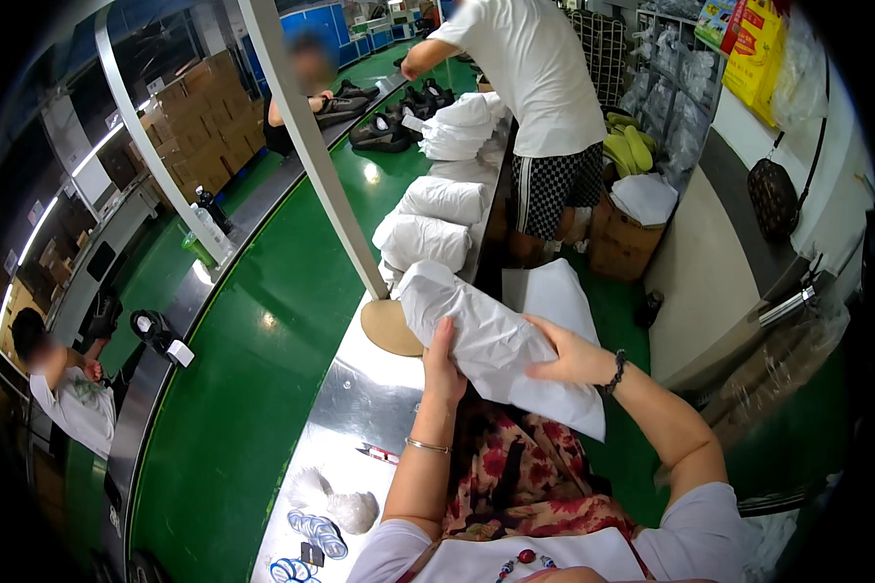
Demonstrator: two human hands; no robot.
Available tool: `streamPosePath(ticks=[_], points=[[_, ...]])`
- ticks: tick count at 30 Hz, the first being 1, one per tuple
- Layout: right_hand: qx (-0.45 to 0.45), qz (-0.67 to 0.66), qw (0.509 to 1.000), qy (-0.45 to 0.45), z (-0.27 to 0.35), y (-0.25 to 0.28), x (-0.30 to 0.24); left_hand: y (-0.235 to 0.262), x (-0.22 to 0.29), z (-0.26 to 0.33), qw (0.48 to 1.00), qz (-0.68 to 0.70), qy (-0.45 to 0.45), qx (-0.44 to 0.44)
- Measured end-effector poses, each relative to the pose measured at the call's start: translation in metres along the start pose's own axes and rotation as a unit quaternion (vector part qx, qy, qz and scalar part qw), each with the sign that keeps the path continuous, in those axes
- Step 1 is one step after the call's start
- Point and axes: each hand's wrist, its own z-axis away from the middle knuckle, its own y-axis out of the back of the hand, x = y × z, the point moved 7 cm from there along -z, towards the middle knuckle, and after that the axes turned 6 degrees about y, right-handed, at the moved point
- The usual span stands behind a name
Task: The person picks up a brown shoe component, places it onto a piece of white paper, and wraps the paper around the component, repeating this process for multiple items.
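Observation:
A crumpled white paper bundle (pixel 481 330) is held up in front of me above the metal bench; what it wraps, if anything, is hidden. My left hand (pixel 442 364) grips its near left side, thumb up along the paper. At the right, my right hand (pixel 572 358) is closed on the bundle, where a loose flap of paper hangs down towards my lap. Flat white paper sheets (pixel 559 291) lie just beyond my right hand. Beside the left hand is a tan rounded pad (pixel 391 328) at the foot of a white post.
White wrapped bundles (pixel 423 241) line the bench edge ahead, with dark shoes (pixel 384 134) farther off. A green conveyor belt (pixel 253 350) runs along my left. A red-and-white cutter (pixel 377 454) and small clear bags (pixel 352 510) lie nearby. A co-worker (pixel 554 78) stands ahead.

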Motion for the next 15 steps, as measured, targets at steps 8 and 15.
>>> streamPosePath(ticks=[8, 15], points=[[0.213, 0.260, 0.941, 0.037, -0.012, 0.009, 0.005, -0.010, -0.003, -0.008, 0.996, 0.073, 0.001, 0.044], [0.477, 0.175, 0.857, 0.081, -0.007, -0.007, -0.006, -0.021, -0.002, -0.012, 0.985, 0.152, -0.061, 0.053]])
